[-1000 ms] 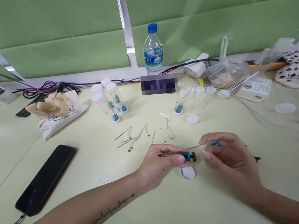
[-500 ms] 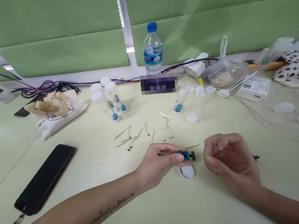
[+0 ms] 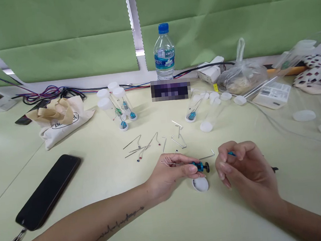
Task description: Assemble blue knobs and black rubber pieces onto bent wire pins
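Observation:
My left hand (image 3: 179, 166) is closed around a small blue metal part (image 3: 199, 166) with a black round knob pointing right. A thin bent wire sticks out to the left from that hand. Just right of the knob, my right hand (image 3: 246, 169) is curled, thumb bent toward the fingers; anything pinched there is too small to make out. A bit of blue (image 3: 231, 153) shows between its fingers; whether held or lying behind is unclear. Below the left fingertips sits a white cap (image 3: 201, 184) with tiny dark bits inside. A hex key (image 3: 208, 156) lies just beyond.
Several bent wires (image 3: 142, 148) and small hex keys (image 3: 179, 137) lie ahead. Capped clear tubes (image 3: 110, 110) with blue parts stand behind, more tubes (image 3: 213, 111) rightward. A phone (image 3: 49, 191), cloth bag (image 3: 64, 122), water bottle (image 3: 165, 55) and plastic bag (image 3: 241, 76) surround them.
My right hand has shifted slightly left toward the blue part, and more of the blue bit shows between its fingers. My left hand has stayed almost still.

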A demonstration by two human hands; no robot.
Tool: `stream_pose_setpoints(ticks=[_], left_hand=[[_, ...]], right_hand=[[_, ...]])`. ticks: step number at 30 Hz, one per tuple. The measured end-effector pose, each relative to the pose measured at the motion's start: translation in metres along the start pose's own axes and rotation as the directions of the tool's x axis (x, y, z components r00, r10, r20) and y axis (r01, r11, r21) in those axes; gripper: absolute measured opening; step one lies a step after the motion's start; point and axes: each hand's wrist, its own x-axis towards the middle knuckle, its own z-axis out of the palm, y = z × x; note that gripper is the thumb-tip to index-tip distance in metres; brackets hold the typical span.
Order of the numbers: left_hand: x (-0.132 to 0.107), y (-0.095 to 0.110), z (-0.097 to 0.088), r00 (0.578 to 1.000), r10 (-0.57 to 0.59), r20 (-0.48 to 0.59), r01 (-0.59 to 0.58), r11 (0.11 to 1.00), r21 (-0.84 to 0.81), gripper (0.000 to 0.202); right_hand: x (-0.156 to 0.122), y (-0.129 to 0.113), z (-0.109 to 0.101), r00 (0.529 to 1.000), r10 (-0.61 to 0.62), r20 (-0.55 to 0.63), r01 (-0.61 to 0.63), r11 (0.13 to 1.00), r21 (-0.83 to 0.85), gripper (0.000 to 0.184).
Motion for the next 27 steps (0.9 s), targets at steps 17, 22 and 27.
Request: stream_pose_setpoints(ticks=[17,22,27], left_hand=[[0.0003,0.0,0.0,1.0,0.006,-0.01,-0.006,1.0,0.008,0.023],[0.0003,-0.0001,-0.0002,1.0,0.002,-0.02,-0.002,1.0,0.014,0.024],[0.0002,0.0003,0.0,1.0,0.0,-0.026,0.0,1.0,0.01,0.025]], right_hand=[[-0.004,0.0016,-0.0027,0.998,-0.042,0.045,0.045,0.997,-0.055,0.02],[-0.0045,0.0013,-0.004,0.997,-0.057,0.048,0.06,0.997,-0.055,0.02],[-0.0046,0.0019,-0.0037,0.997,-0.045,0.055,0.049,0.996,-0.069,0.021]])
